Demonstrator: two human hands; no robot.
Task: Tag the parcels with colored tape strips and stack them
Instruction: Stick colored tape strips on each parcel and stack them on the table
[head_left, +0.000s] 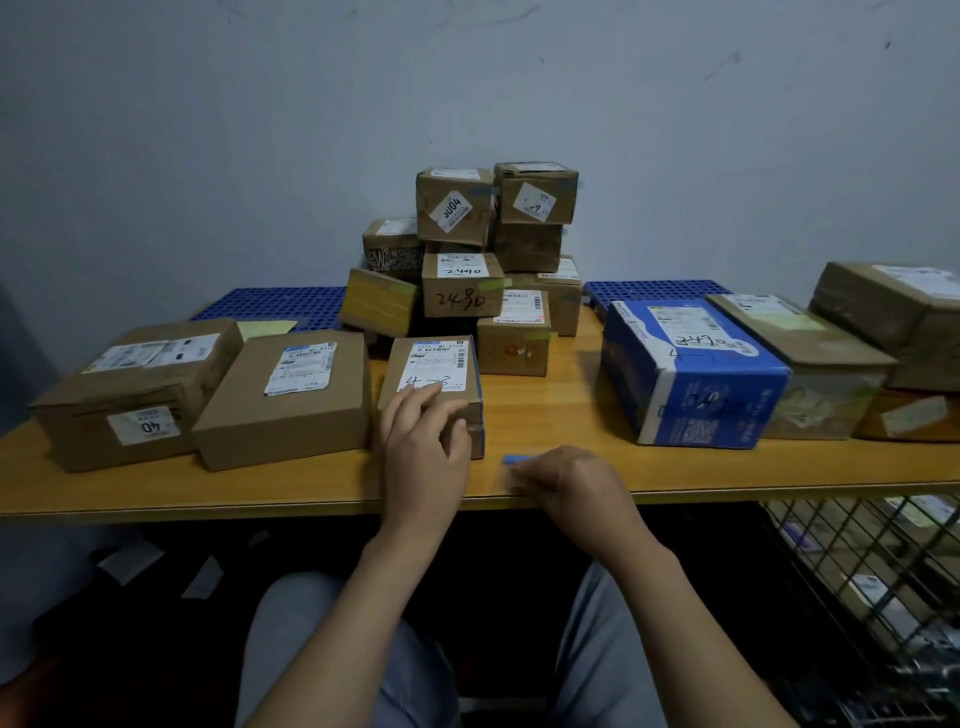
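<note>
Head view, only one feed.

- I am watching the left hand holding the small parcel. The fingers are bending over its near top edge and the thumb is pressing on the front face. My read is that it is bracing the box so it does not slide on the table while being tagged.
- Just right of that grip, the right hand is hovering over the near table edge. Its fingertips are pinching one end of a blue tape strip. The fingers are blurring, so I am taking the pinch as likely. The free end is pointing toward the held parcel, probably ready to be laid on.
- Beyond the left grip, tagged boxes are sitting in a stack against the wall.
- Left of it, two flat parcels are lying side by side, probably awaiting tags.
- Well right of the tape hand, a blue box is resting beside more cartons.
</note>
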